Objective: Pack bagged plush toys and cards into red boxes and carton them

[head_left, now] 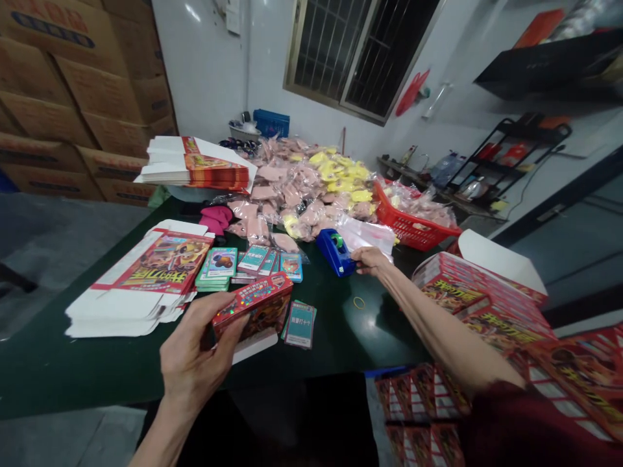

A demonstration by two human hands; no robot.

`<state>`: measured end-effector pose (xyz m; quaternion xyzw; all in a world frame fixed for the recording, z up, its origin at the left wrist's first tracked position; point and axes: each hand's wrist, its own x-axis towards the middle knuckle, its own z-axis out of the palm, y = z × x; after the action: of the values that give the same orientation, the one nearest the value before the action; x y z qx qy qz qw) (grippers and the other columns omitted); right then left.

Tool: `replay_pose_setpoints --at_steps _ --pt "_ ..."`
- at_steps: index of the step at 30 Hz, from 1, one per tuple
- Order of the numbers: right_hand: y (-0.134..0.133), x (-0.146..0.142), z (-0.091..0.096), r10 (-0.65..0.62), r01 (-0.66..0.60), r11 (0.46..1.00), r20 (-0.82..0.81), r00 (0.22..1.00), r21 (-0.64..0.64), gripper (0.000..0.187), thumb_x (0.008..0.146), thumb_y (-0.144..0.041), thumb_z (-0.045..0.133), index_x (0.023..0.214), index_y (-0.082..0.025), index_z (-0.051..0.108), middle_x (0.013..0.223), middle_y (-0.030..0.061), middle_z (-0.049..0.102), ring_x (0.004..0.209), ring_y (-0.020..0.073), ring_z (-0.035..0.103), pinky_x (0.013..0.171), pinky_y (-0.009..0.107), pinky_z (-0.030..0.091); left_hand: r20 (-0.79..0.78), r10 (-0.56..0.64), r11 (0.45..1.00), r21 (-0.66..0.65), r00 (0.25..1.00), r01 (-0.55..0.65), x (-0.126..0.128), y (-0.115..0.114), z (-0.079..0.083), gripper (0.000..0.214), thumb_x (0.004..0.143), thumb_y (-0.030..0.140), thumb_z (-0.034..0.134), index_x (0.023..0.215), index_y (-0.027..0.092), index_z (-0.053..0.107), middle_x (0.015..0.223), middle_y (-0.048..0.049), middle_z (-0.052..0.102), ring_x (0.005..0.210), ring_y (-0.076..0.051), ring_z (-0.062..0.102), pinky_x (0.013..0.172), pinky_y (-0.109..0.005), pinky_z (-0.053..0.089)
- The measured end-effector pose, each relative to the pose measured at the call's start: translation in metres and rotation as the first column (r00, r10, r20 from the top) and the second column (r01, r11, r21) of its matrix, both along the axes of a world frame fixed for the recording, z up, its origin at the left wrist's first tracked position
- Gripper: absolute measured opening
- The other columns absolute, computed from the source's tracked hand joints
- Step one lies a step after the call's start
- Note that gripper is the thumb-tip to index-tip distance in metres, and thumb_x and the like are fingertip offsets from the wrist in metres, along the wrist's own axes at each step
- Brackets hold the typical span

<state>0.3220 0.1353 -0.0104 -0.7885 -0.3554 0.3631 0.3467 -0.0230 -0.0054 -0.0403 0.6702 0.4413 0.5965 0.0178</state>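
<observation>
Over green tabletop (pixel 117 373), left hand (pixel 199 353) clamps glossy box (pixel 267 305); right hand (pixel 374 259), grip unclear, touches plastic tape dispenser (pixel 331 254).

decent gap on the dark green tabletop (pixel 341 340) right of the teal rectangular cards (pixel 299 324), just a thin yellow loop band (pixel 359 307) in there, blue plastic tape dispenser (pixel 335 251) blocking the back, bare right forearm (pixel 435 321) kinda hogging the far side

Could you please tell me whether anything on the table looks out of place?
Only a yellow rubber band stands out, mildly: it lies loose on the dark green tabletop, near the blue tape dispenser, with nothing bundled inside it.
</observation>
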Motion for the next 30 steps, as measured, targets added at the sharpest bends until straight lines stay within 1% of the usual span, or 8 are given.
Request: replay_pose_setpoints --at_steps 7,13,17,22,24,26,28,30 --pt "-0.016 -0.016 -0.013 -0.143 0.164 0.972 -0.128 0.981 0.170 0.032 0.089 -0.033 0.054 0.116 -0.016 0.053 0.115 0.0079 0.057 0.097 0.0187 0.059 0.080 0.039 0.052 0.026 -0.016 1.000 -0.004 1.000 0.016 0.000 0.001 0.001 0.038 0.076 0.018 0.066 0.113 0.025 0.057 0.098 -0.0022 0.066 0.086 -0.018 0.065 0.078 -0.028 0.052" --pt "-0.038 -0.018 -0.048 -0.142 0.172 0.950 -0.133 0.981 0.260 0.031 0.089 -0.032 0.054 0.115 -0.015 0.054 0.112 0.0075 0.058 0.094 0.0179 0.060 0.079 0.038 0.052 0.082 -0.042 0.999 -0.016 0.996 0.043 0.002 0.000 0.001 0.034 0.076 0.020 0.067 0.109 0.026 0.059 0.098 -0.0020 0.066 0.086 -0.019 0.064 0.080 -0.032 0.053" --pt "-0.037 -0.019 -0.057 -0.138 0.147 0.950 -0.052 0.989 0.275 0.030 0.089 -0.033 0.055 0.111 -0.014 0.056 0.109 0.0062 0.060 0.092 0.0175 0.060 0.077 0.036 0.053 0.155 -0.071 0.997 -0.007 0.985 0.073 0.002 0.002 -0.002 0.030 0.075 0.020 0.068 0.104 0.025 0.060 0.095 -0.0020 0.066 0.087 -0.018 0.063 0.080 -0.033 0.054" --pt "-0.070 -0.040 -0.043 -0.101 0.068 0.905 0.058 0.993 0.420 0.014 0.082 -0.023 0.060 0.070 -0.014 0.060 0.086 0.0054 0.062 0.082 0.0157 0.057 0.073 0.030 0.048 0.198 -0.132 0.990 -0.015 0.971 0.137 0.002 0.004 -0.004 0.029 0.076 0.018 0.067 0.104 0.023 0.059 0.100 -0.0029 0.064 0.095 -0.018 0.061 0.086 -0.035 0.052" --pt "-0.098 -0.063 -0.029 -0.035 0.001 0.877 0.062 0.997 0.480 0.017 0.078 -0.022 0.060 0.062 -0.016 0.056 0.072 0.0032 0.059 0.072 0.0154 0.056 0.066 0.027 0.045 0.202 -0.146 0.989 0.002 0.968 0.149 0.003 0.003 -0.002 0.031 0.076 0.015 0.066 0.105 0.023 0.059 0.103 -0.0035 0.063 0.099 -0.018 0.060 0.089 -0.035 0.050" --pt "-0.129 -0.096 -0.011 0.106 -0.100 0.842 0.019 0.994 0.530 0.014 0.080 -0.027 0.058 0.070 -0.018 0.058 0.061 -0.0019 0.055 0.059 0.0126 0.052 0.057 0.025 0.042 0.193 -0.153 0.988 0.014 0.969 0.153 0.004 0.001 0.001 0.032 0.075 0.012 0.066 0.105 0.023 0.059 0.105 -0.0039 0.063 0.100 -0.018 0.059 0.089 -0.035 0.049" --pt "-0.156 -0.135 0.007 0.382 -0.211 0.755 -0.154 0.911 0.621 0.017 0.082 -0.030 0.058 0.070 -0.018 0.057 0.057 -0.0033 0.055 0.054 0.0104 0.050 0.053 0.023 0.041 0.164 -0.152 0.988 0.009 0.975 0.153 0.005 -0.002 0.005 0.031 0.075 0.012 0.066 0.104 0.022 0.058 0.102 -0.0039 0.063 0.097 -0.017 0.060 0.087 -0.033 0.049" --pt "-0.174 -0.171 0.021 0.512 -0.180 0.720 -0.337 0.790 0.671 0.019 0.082 -0.032 0.059 0.069 -0.018 0.057 0.054 -0.0041 0.053 0.050 0.0088 0.048 0.050 0.022 0.039 0.116 -0.150 0.988 -0.011 0.982 0.153 0.005 -0.005 0.007 0.030 0.076 0.013 0.066 0.103 0.022 0.058 0.098 -0.0035 0.063 0.093 -0.016 0.061 0.084 -0.031 0.050"
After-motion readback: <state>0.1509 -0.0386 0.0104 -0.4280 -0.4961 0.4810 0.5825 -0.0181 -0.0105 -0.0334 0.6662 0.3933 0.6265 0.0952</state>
